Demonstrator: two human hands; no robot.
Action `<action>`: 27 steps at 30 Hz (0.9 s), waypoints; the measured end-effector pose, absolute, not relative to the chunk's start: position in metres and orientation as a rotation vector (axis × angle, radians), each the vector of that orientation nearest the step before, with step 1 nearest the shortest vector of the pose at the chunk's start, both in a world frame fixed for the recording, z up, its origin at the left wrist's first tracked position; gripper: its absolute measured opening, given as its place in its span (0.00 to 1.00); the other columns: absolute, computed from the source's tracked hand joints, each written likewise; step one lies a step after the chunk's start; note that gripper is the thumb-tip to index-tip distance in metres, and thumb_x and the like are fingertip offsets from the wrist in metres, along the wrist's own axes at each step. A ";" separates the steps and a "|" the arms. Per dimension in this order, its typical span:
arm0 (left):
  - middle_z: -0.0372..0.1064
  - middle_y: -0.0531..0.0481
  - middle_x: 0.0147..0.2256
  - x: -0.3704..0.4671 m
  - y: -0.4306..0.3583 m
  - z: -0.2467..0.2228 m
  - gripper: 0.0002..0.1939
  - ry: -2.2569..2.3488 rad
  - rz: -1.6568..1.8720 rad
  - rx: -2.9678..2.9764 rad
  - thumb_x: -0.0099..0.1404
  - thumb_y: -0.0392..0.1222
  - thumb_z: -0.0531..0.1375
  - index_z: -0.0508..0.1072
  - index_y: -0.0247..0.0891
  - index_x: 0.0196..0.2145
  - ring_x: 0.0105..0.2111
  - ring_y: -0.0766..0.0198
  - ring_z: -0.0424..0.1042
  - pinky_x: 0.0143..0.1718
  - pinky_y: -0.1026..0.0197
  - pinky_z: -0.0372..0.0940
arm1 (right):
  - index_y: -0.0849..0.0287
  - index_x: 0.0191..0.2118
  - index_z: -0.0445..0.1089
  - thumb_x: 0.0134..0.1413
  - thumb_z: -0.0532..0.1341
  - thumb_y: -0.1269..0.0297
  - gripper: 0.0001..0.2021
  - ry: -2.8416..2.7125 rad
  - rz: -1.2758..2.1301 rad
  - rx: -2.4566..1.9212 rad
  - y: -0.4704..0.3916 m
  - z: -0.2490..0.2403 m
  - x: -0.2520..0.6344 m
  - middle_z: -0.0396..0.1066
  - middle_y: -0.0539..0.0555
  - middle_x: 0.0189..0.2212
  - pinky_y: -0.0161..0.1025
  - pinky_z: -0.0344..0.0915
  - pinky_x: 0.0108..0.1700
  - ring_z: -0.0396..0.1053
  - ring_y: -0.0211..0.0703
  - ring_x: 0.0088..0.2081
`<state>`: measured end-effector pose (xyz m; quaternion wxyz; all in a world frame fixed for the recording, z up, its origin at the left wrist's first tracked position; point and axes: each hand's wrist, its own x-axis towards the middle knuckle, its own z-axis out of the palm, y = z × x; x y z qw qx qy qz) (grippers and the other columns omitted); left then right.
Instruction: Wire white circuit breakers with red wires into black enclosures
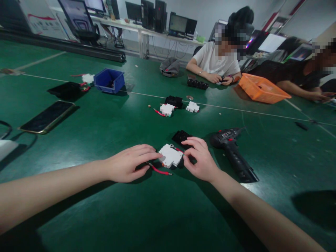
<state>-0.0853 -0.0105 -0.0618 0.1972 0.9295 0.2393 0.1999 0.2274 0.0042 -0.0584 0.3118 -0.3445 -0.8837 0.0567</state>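
Observation:
A white breaker-like module (170, 156) lies flat on the green table between my hands. My left hand (131, 162) rests on the table at its left, fingertips touching its left edge, fingers extended. A red wire (160, 171) with metal ends lies in front of the module, one end by my left thumb. My right hand (199, 157) is at the module's right side, thumb and index finger pinched on a short red wire (177, 148) that lies across the module's upper right. Behind my right fingers sits a black plastic part (181, 136), partly hidden.
A black power drill (233, 150) lies to the right. Farther back are two white modules (167, 109), (193, 106), a blue bin (109, 81), a phone (47, 117) and an orange basket (262, 88). Two people sit across the table.

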 end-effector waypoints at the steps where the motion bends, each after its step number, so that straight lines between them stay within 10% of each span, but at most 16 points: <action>1: 0.68 0.38 0.58 -0.085 -0.011 -0.062 0.27 0.672 0.560 2.601 0.70 0.34 0.55 0.62 0.40 0.65 0.58 0.53 0.68 0.59 0.48 0.67 | 0.55 0.30 0.66 0.55 0.61 0.73 0.06 -2.335 0.154 -0.911 0.004 -0.058 0.227 0.74 0.59 0.49 0.59 0.64 0.58 0.66 0.58 0.58; 27: 0.67 0.38 0.58 -0.085 -0.010 -0.062 0.27 0.722 0.514 2.598 0.69 0.35 0.56 0.61 0.39 0.65 0.58 0.52 0.68 0.59 0.47 0.68 | 0.56 0.37 0.71 0.55 0.63 0.70 0.04 -2.493 0.137 -1.000 0.002 -0.060 0.227 0.72 0.60 0.54 0.61 0.60 0.60 0.63 0.59 0.62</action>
